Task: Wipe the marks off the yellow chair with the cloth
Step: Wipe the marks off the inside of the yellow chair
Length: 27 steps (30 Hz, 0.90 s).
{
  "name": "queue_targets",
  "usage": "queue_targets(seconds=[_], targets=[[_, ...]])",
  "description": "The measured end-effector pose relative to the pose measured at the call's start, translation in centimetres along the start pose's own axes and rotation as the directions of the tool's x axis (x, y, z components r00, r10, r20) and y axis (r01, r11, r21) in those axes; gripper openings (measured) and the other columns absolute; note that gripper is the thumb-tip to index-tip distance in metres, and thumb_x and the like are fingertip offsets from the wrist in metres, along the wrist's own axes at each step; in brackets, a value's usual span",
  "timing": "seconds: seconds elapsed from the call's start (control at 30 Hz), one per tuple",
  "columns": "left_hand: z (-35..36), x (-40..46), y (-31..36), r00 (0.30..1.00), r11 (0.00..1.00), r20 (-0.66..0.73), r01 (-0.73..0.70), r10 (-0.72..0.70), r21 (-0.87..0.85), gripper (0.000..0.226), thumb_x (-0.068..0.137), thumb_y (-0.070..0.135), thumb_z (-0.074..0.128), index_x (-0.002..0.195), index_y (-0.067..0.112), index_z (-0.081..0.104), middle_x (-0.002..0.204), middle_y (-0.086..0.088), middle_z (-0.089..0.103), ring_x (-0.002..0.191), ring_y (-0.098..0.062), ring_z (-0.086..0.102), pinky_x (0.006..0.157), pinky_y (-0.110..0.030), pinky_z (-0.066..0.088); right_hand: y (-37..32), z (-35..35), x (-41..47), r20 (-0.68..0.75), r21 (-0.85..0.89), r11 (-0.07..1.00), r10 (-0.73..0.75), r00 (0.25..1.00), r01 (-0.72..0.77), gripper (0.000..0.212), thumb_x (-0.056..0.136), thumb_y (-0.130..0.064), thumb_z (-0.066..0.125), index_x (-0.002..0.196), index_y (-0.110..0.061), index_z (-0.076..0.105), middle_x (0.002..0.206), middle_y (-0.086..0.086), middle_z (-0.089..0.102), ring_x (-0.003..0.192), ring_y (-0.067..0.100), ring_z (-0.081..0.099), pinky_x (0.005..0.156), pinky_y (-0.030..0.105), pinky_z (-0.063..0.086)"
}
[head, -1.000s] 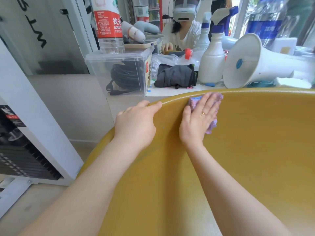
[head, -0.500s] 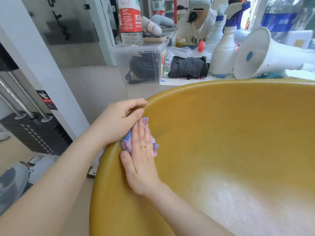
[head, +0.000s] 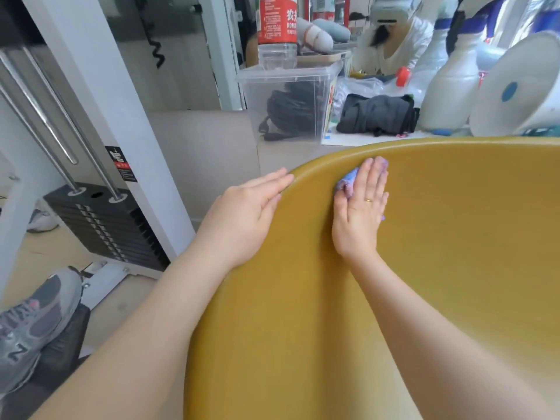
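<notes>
Since the frame half a second earlier, the right hand (head: 359, 213) and cloth (head: 348, 184) had travelled from the left curve of the rim to the inner wall just below the far rim; the left hand (head: 245, 213) had shifted with it along the rim.

One yellow chair (head: 394, 283) filled the near right of the view: a mustard, smooth, curved shell with a rounded lip, slightly glossy low down. No marks could be made out on it.

Two hands were counted. Left hand: fingers straight, palm resting over the outer edge of the rim, grasping nothing. Right hand: laid flat with fingers extended and together, pressing the cloth against the shell; not curled around it.

One cloth, blue-purple, mostly hidden under the right palm, showing only at the fingertips and the thumb side.

Far side: one clear plastic box (head: 291, 101), one white spray bottle (head: 448, 86), one red-labelled bottle (head: 277, 28).
</notes>
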<state>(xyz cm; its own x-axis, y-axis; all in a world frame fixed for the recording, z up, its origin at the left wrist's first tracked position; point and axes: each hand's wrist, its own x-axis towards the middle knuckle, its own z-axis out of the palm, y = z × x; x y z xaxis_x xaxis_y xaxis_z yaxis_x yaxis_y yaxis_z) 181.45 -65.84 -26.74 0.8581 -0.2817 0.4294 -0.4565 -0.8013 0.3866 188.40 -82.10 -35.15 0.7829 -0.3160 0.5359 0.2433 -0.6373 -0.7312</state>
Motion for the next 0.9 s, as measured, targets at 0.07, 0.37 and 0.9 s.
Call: queue_targets(seconds=[0.07, 0.37, 0.9], targets=[[0.1, 0.1, 0.0, 1.0, 1.0, -0.013, -0.004, 0.004, 0.016, 0.04, 0.093, 0.023, 0.037, 0.13, 0.025, 0.052, 0.141, 0.01, 0.046, 0.13, -0.006, 0.043, 0.099, -0.006, 0.021, -1.7, 0.5, -1.1, 0.035, 0.106, 0.994, 0.025, 0.999, -0.029, 0.062, 0.09, -0.032, 0.021, 0.145, -0.011, 0.002, 0.155, 0.004, -0.007, 0.142, 0.018, -0.011, 0.112, 0.031, -0.01], [0.0, 0.0, 0.1, 1.0, 0.999, -0.003, 0.013, -0.013, -0.042, 0.036, 0.092, 0.014, 0.043, 0.126, 0.016, 0.057, 0.137, 0.002, 0.052, 0.122, -0.001, 0.042, 0.094, 0.01, 0.015, -6.3, 0.2, -17.3, 0.324, 0.469, 0.835, -0.465, 0.824, 0.287, 0.061, 0.094, -0.032, 0.025, 0.146, -0.032, -0.008, 0.152, -0.018, -0.018, 0.143, 0.013, -0.012, 0.115, 0.029, -0.01], [0.3, -0.3, 0.3, 1.0, 0.988, -0.01, 0.027, -0.026, 0.151, 0.054, 0.085, 0.03, 0.025, 0.134, 0.028, 0.046, 0.144, 0.013, 0.041, 0.132, -0.014, 0.043, 0.107, -0.029, 0.034, 0.1, 1.4, -1.1, 0.037, 0.014, 0.973, -0.229, 0.973, 0.229, 0.058, 0.089, -0.04, 0.018, 0.14, -0.018, 0.001, 0.144, -0.005, -0.008, 0.137, 0.015, -0.007, 0.109, 0.021, -0.015]])
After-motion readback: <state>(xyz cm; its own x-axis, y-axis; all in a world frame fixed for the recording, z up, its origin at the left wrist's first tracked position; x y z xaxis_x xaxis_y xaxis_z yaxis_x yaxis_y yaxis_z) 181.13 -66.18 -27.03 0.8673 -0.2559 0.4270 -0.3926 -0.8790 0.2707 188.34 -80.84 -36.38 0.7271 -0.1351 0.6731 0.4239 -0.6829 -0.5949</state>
